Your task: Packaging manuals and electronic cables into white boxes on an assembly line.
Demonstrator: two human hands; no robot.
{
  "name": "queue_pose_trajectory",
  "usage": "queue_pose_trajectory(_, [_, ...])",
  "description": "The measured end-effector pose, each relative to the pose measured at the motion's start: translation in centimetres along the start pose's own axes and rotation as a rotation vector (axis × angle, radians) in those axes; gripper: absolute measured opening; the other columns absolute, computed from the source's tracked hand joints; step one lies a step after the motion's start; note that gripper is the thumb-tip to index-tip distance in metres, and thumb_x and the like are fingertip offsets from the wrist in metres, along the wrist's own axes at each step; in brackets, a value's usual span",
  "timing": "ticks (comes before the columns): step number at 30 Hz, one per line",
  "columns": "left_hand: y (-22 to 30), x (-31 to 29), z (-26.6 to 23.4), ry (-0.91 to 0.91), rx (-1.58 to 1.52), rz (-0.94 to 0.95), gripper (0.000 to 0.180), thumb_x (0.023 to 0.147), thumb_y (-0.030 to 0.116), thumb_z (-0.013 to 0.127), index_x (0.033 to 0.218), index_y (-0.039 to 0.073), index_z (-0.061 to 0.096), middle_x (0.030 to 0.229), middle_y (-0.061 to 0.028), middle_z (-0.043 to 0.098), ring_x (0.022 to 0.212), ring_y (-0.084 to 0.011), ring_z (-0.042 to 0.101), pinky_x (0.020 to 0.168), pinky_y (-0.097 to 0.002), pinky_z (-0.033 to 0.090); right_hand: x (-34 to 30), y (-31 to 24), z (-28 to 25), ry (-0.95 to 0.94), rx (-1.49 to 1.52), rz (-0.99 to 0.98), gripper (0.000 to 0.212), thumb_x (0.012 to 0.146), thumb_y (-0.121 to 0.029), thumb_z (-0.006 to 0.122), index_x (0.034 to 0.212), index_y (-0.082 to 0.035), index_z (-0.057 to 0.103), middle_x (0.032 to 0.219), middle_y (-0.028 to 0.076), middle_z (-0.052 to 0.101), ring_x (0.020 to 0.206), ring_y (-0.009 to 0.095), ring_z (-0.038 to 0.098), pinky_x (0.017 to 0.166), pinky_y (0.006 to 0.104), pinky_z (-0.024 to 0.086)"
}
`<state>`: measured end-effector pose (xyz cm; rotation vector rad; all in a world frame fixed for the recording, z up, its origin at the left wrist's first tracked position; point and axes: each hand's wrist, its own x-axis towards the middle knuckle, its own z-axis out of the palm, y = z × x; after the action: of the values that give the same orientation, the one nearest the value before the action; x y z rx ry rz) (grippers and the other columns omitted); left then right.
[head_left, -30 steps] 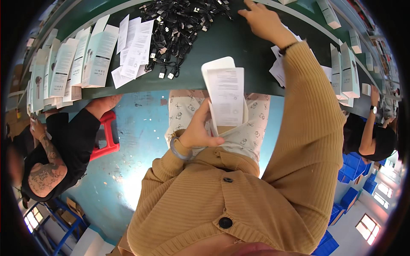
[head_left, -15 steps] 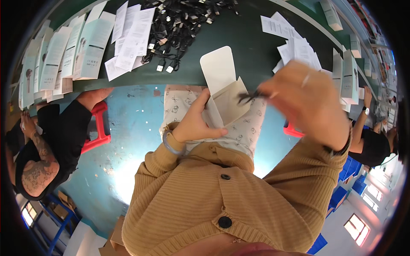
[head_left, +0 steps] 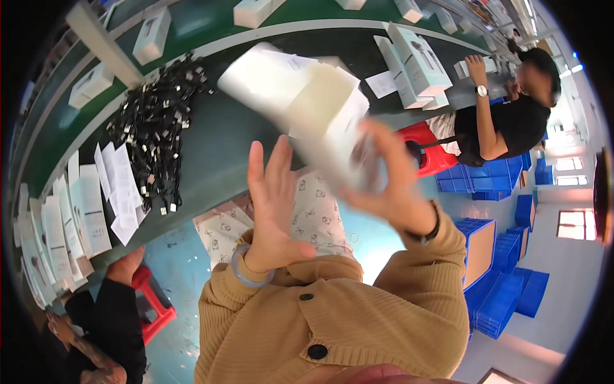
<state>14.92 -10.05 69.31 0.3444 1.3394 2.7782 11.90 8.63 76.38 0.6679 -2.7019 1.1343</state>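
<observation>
My right hand (head_left: 398, 182) grips the lower end of a white cardboard box (head_left: 332, 150), which is smeared by motion. The box tilts up and to the left over the table, and its long flap (head_left: 252, 73) stands open at the far end. A dark printed picture shows on the side near my fingers. Left of the box, my left hand (head_left: 274, 205) is raised with its fingers spread and nothing in it. Whatever lies inside the box cannot be made out.
A heap of black USB cables (head_left: 157, 121) lies on the dark green table (head_left: 217, 137). Left of it are leaflets (head_left: 119, 185) and a row of upright boxes (head_left: 77, 211). More boxes (head_left: 419, 64) stand at right. Co-workers (head_left: 505, 121) sit on both sides.
The box has passed from my left hand to my right and been lifted up over the table. The black cable from my right hand is out of sight. The view has turned right.
</observation>
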Motion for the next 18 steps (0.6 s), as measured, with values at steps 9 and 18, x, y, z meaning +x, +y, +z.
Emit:
queue_pose_trajectory(9, [-1.2,-1.5,-3.8,0.078,0.146,-0.140,0.093,0.077,0.014,0.071,0.147,0.013,0.009,0.146,-0.0178,0.027,0.136,-0.0332,0.027,0.108,-0.0461,0.023,9.4,18.7,-8.5,0.223,-0.855,0.230,0.038,0.073,-0.030,0.067,0.107,-0.014,0.057,0.095,0.012,0.064,0.090,0.032,0.062,0.070,0.0433,0.051])
queue_pose_trajectory(18, [-0.6,-2.8,-5.7,0.199,0.296,-0.167,0.079,0.087,0.033,0.061,0.146,0.010,0.015,0.143,-0.0207,0.033,0.132,-0.0344,0.035,0.105,-0.0432,0.032,8.6,22.7,-6.1,0.132,-1.451,-0.170,0.014,0.074,-0.014,0.058,0.086,-0.010,0.065,0.100,0.007,0.059,0.105,0.024,0.049,0.078,0.0434,0.039])
